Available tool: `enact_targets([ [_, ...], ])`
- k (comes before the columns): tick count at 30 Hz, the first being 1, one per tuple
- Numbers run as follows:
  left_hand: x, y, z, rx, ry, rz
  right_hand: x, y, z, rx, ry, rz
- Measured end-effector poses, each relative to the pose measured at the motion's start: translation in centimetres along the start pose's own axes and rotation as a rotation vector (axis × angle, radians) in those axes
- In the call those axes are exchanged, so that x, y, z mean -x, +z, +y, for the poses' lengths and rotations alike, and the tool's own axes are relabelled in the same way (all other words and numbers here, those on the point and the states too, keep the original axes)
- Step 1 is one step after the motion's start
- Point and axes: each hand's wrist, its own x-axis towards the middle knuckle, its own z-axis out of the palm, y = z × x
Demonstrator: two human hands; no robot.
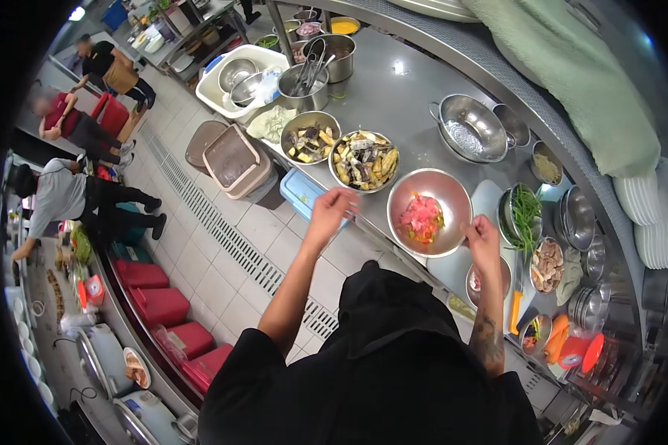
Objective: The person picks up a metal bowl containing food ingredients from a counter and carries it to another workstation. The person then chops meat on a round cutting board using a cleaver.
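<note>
A steel bowl (453, 196) with pink meat and chopped red and green pieces (421, 218) stands at the counter's front edge. At its right rim is my right hand (482, 236), fingers pinched together on the rim. My left hand (337, 209) is raised left of the bowl, over the counter edge, fingers bent and slightly blurred; whether it holds anything is unclear. Beyond it sit two bowls of cut eggplant, one nearer (365, 161) and one farther (309, 139).
Right of the bowl are green beans (525, 215), a yellow-handled knife (515, 311) and a bowl of sliced meat (547, 265). A colander (472, 127) stands behind. Bins (234, 163) and three people, one in grey (59, 194), are at left.
</note>
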Motion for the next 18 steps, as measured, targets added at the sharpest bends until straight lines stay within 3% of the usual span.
enact_targets([
  [3,-2.7,-1.3,4.1,-0.146,0.084,0.101,-2.9,2.2,-2.8,0.009,-0.059,-0.011],
  [5,-5.1,-1.8,4.4,-0.043,0.148,0.042,-5.0,3.7,-3.7,0.04,-0.115,-0.075],
  [6,-6.9,-2.4,3.0,-0.108,0.32,-0.021,-6.4,5.4,-4.4,0.061,-0.154,-0.12],
  [7,-8.2,-2.7,3.3,-0.402,0.565,0.014,-7.6,6.9,-5.0,0.047,-0.136,-0.155],
  [8,-7.8,-1.4,4.8,-0.29,0.264,0.147,-8.5,7.9,-5.0,0.037,-0.114,-0.184],
  [9,-8.3,-0.9,4.8,-0.388,0.442,0.266,-9.3,9.0,-4.8,0.021,-0.137,-0.209],
  [10,-7.1,-1.0,7.4,-0.515,0.306,0.242,-9.9,9.6,-4.7,0.009,-0.151,-0.209],
  [11,-6.8,-1.3,7.9,-0.463,0.429,0.284,-9.9,10.6,-5.3,-0.032,-0.145,-0.23],
  [12,-6.8,-1.7,8.2,-0.461,0.366,0.246,-9.4,10.9,-5.8,-0.076,-0.132,-0.237],
  [15,-6.5,-2.8,7.9,-0.42,0.475,0.292,-9.4,10.6,-5.4,-0.079,-0.112,-0.287],
  [17,-4.7,-3.5,8.0,-0.073,0.174,0.101,-8.2,9.9,-4.9,-0.108,-0.08,-0.265],
  [18,-4.1,-4.3,7.2,-0.065,0.195,0.118,-7.2,8.9,-4.2,-0.129,-0.036,-0.227],
])
